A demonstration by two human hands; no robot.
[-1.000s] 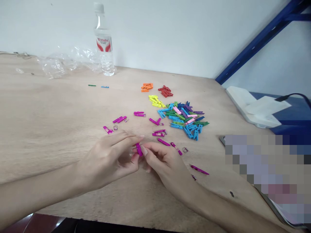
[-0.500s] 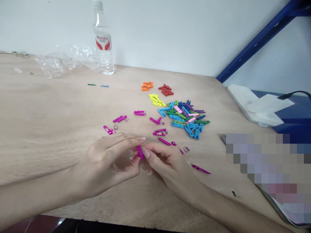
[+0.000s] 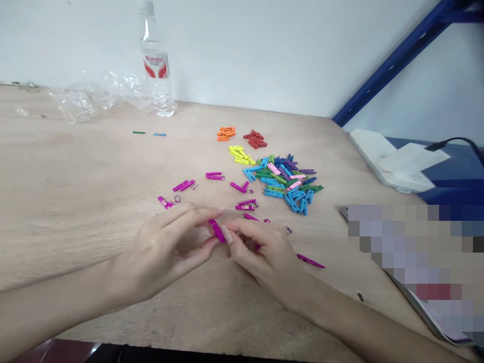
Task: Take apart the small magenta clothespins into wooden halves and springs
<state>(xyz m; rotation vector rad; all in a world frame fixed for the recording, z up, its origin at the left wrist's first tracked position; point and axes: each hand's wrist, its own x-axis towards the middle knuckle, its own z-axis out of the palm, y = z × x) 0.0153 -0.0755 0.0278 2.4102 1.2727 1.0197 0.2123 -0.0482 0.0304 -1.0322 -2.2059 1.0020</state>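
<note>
Just above the table, my left hand (image 3: 162,247) and my right hand (image 3: 266,259) meet at a magenta clothespin half (image 3: 217,231). Fingers of both hands pinch it, and my right thumb presses on its lower end. A bit of magenta also shows beneath my right fingers; whether it is held there or lies on the table, I cannot tell. Beyond the hands lie several loose magenta clothespin halves (image 3: 184,185), some with a small metal spring (image 3: 177,198) beside them. Another magenta half (image 3: 310,260) rests right of my right hand.
A mixed heap of coloured clothespins (image 3: 283,181) lies behind my right hand, near yellow (image 3: 241,155), orange (image 3: 226,133) and red (image 3: 255,139) groups. At the back stand a water bottle (image 3: 156,65) and crumpled clear plastic (image 3: 94,96). A white device (image 3: 393,161) sits at right.
The clothespin half has tilted a little between my fingers, and my right thumb lies further along it. The whole view has shifted slightly.
</note>
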